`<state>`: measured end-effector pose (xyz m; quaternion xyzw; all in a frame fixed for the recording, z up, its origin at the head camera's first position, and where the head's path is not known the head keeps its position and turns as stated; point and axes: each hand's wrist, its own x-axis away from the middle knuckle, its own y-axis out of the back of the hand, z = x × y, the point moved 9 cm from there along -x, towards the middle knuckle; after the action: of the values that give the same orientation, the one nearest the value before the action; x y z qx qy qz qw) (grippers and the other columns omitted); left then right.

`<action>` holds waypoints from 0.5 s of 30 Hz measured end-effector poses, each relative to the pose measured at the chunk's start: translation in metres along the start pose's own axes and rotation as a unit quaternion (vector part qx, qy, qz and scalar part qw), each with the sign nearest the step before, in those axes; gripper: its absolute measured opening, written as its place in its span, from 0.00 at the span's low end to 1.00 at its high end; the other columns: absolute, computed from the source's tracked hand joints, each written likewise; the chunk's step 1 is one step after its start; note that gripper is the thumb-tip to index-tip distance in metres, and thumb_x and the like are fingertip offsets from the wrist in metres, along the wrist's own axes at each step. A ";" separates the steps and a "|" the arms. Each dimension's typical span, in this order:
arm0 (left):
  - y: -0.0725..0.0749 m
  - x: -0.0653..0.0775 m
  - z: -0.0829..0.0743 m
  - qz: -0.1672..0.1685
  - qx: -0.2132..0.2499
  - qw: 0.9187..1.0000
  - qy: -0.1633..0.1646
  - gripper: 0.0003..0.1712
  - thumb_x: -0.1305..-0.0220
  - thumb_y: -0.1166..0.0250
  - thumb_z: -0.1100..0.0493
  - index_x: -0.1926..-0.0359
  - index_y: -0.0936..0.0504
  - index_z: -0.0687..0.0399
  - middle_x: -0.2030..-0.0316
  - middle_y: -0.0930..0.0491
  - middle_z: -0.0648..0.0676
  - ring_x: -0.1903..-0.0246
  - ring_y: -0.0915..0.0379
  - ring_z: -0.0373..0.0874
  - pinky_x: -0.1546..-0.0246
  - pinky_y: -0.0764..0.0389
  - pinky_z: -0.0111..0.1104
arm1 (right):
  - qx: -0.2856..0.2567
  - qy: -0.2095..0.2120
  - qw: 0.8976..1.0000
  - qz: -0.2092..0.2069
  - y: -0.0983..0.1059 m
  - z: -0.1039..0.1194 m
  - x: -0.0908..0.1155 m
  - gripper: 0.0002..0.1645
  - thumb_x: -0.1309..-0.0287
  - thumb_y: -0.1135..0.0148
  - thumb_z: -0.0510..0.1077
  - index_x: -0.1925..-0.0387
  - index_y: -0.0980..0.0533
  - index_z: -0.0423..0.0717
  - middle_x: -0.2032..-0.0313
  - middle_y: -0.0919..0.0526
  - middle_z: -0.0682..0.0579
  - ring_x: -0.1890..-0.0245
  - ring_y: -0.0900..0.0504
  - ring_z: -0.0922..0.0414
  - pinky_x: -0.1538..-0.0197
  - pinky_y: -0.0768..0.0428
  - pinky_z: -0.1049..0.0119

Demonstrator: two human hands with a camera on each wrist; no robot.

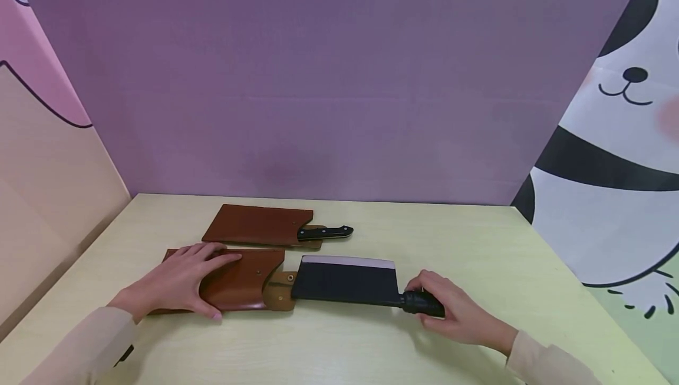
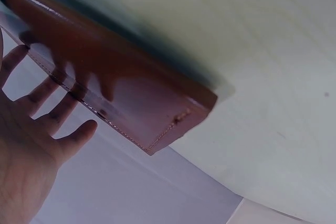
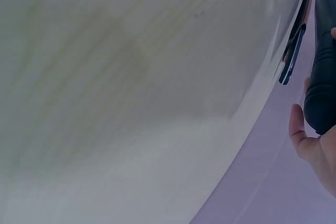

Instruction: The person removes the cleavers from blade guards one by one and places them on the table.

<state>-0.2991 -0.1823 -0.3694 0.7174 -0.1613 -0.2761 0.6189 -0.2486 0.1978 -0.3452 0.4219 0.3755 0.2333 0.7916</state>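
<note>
My left hand (image 1: 180, 276) rests on a brown leather knife sheath (image 1: 233, 285), its fingers spread over the top and the thumb at the near edge. In the left wrist view the fingers (image 2: 58, 111) reach straight over the stitched, glossy leather. A cleaver (image 1: 347, 282) with a dark blade and a pale cutting edge lies to the right of the sheath. Its blade end sits right at the sheath's tan flap (image 1: 280, 296). With my right hand (image 1: 458, 311) I grip the cleaver's black handle (image 1: 421, 303); in the right wrist view the ribbed handle (image 3: 320, 87) shows beside the thumb.
Behind the cleaver lies a second brown sheath (image 1: 257, 224), with a riveted black knife handle (image 1: 329, 232) sticking out to the right. The pale wooden table (image 1: 345, 349) ends at a purple backdrop (image 1: 339, 90). A panda-print panel (image 1: 610, 220) stands at the right.
</note>
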 end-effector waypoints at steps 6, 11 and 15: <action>-0.002 -0.002 -0.004 -0.003 -0.002 1.000 -0.011 0.60 0.73 0.41 0.17 0.36 0.35 0.39 0.42 0.34 0.55 0.42 0.39 0.54 0.48 0.35 0.56 | 0.004 -0.014 1.000 0.000 0.007 -0.005 0.008 0.26 0.60 0.35 0.32 0.56 0.30 0.52 0.63 0.28 0.65 0.63 0.30 0.69 0.60 0.28 0.71; -0.003 -0.003 -0.006 -0.009 -0.002 1.000 -0.019 0.60 0.74 0.42 0.17 0.36 0.34 0.39 0.43 0.34 0.54 0.42 0.39 0.53 0.47 0.36 0.55 | 0.002 -0.005 1.000 -0.004 0.012 -0.005 0.014 0.27 0.60 0.35 0.32 0.56 0.30 0.51 0.63 0.28 0.65 0.64 0.30 0.68 0.62 0.28 0.72; -0.005 -0.005 -0.008 -0.005 -0.002 1.000 -0.021 0.60 0.73 0.42 0.17 0.37 0.34 0.39 0.43 0.34 0.54 0.42 0.38 0.52 0.47 0.36 0.55 | 0.002 0.001 1.000 -0.006 0.015 -0.005 0.018 0.27 0.60 0.35 0.31 0.56 0.30 0.51 0.64 0.28 0.64 0.64 0.30 0.69 0.62 0.29 0.73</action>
<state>-0.2986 -0.1721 -0.3726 0.7112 -0.1704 -0.2943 0.6152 -0.2421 0.2210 -0.3411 0.4211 0.3789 0.2280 0.7919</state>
